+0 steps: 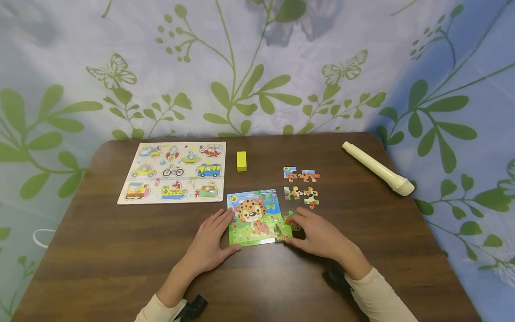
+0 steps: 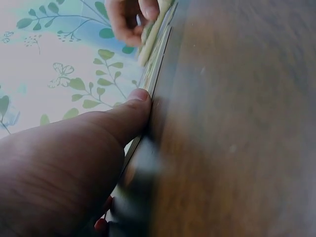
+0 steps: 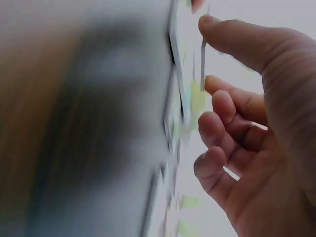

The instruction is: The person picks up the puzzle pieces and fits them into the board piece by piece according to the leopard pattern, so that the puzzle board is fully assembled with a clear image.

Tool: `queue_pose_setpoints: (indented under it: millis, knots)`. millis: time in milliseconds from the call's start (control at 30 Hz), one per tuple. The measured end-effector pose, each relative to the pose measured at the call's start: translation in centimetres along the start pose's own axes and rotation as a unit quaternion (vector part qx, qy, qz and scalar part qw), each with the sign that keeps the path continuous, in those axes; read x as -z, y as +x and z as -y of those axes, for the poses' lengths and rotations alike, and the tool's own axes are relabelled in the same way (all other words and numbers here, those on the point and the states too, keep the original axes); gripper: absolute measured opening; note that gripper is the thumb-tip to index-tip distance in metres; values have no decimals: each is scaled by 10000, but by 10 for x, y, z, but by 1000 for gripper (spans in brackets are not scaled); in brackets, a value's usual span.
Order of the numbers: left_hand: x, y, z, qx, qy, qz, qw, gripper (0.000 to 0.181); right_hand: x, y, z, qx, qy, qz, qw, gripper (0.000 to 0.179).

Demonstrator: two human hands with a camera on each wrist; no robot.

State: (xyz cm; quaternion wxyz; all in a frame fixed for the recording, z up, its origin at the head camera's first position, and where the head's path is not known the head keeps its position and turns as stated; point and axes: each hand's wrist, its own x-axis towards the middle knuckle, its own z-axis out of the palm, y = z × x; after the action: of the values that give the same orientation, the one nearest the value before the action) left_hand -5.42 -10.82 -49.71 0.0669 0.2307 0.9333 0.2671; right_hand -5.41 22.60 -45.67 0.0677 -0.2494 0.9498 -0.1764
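Observation:
A leopard jigsaw puzzle [image 1: 251,219] in a flat square frame lies near the middle of the table, its lower right part uneven with pieces. My left hand [image 1: 209,243] rests along its left side, fingertips touching the left edge and the thumb [image 2: 133,111] at the near edge. Over the puzzle's lower right corner, my right hand [image 1: 323,235] pinches a thin jigsaw piece [image 3: 203,64] between thumb and forefinger, its edge toward the right wrist camera. Several loose leopard pieces [image 1: 292,192] lie just beyond the right hand. Another piece by its fingers is partly hidden.
A wooden vehicle peg board [image 1: 153,172] lies at the back left. Right of it stands a yellow block [image 1: 241,162]. A cream tube-shaped object [image 1: 376,167] lies slantwise at the back right. Behind the brown table [image 1: 120,250] hangs a leaf-patterned cloth [image 1: 249,58].

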Motion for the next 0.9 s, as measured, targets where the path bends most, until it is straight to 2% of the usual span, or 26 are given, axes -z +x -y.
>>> queue_pose_setpoints:
  millis: [133,267,400,733,900]
  knots:
    - [3,-1,2,-16,-34,41,10000,93,-10,22,16,165,-132,72,9998,43]
    - [7,-1,2,59,-118,118,9998,93,-11,32,22,127,-63,139,9998,45]
    - [8,1,1,101,-166,183,9996,92,-9,33,22,34,-8,202,9998,46]
    - [8,1,1,119,-193,238,9995,93,-9,33,22,148,-127,31,9998,49]
    - [8,1,2,134,-216,286,9993,93,-11,36,24,272,-231,68,9993,49]
